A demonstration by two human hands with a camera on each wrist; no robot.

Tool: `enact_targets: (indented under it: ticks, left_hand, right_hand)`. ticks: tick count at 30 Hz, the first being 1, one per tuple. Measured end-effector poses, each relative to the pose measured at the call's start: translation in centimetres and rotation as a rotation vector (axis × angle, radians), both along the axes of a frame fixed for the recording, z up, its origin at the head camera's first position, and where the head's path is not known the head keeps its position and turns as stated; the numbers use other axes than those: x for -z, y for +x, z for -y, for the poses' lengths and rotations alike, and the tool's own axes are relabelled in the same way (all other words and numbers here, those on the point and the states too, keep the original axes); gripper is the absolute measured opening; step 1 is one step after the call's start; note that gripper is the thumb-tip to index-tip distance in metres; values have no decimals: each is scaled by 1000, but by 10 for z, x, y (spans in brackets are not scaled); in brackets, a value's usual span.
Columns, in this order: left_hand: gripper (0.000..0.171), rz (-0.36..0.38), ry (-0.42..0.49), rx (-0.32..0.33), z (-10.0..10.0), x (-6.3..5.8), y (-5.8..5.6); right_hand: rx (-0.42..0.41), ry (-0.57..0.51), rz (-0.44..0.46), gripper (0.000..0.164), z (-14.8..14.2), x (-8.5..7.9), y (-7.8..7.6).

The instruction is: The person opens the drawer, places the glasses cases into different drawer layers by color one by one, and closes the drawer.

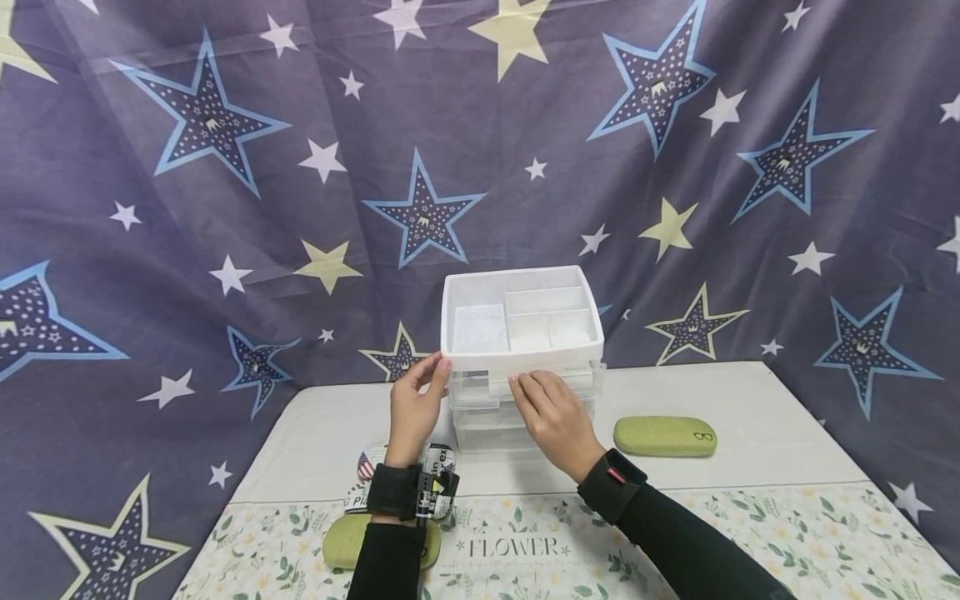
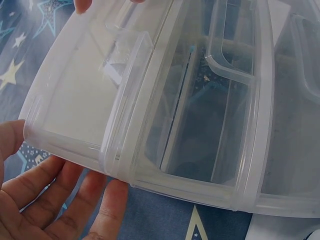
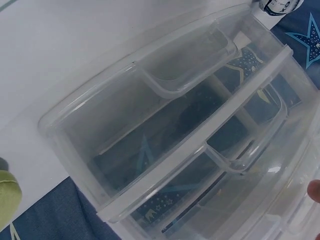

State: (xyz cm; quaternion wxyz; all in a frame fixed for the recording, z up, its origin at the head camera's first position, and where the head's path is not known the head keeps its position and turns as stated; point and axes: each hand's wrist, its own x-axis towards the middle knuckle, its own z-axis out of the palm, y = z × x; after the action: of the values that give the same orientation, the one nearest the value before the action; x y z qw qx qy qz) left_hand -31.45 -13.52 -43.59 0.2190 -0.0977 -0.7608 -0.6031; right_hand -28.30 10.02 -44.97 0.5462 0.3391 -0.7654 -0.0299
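A clear plastic drawer organizer (image 1: 491,437) with a white compartmented top tray (image 1: 480,329) stands near the back of the table. My left hand (image 1: 417,408) holds its upper left corner, the thumb at the front and the fingers along the side. In the left wrist view, the fingers (image 2: 107,210) touch the side of the top level. At the front of the top drawer (image 1: 472,387) is my right hand (image 1: 555,421), its bent fingers at the handle. Only fingertips (image 3: 314,191) of it show in the right wrist view. The lower drawers (image 3: 115,125) look see-through.
A green glasses case (image 1: 665,436) lies right of the organizer. Another green case (image 1: 345,542) is partly hidden under the left forearm, beside items with black-and-white print (image 1: 438,460). A star-patterned cloth (image 1: 322,275) hangs behind the table.
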Motion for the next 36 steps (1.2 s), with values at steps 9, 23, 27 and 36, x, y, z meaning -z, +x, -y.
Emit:
enact_targets:
  ticks: [9, 23, 27, 36]
  left_hand:
    - [51, 0, 4, 0, -1, 0, 0]
    - [50, 4, 2, -2, 0, -1, 1]
    - [50, 11, 5, 4, -1, -1, 1]
    - [49, 4, 6, 1, -1, -1, 0]
  right_hand:
    - [-6, -3, -33, 35, 0, 3, -6]
    - [17, 6, -31, 32, 3, 2, -12]
    - [15, 21, -44, 33, 3, 3, -14]
    - [-3, 53, -85, 35, 0, 4, -22]
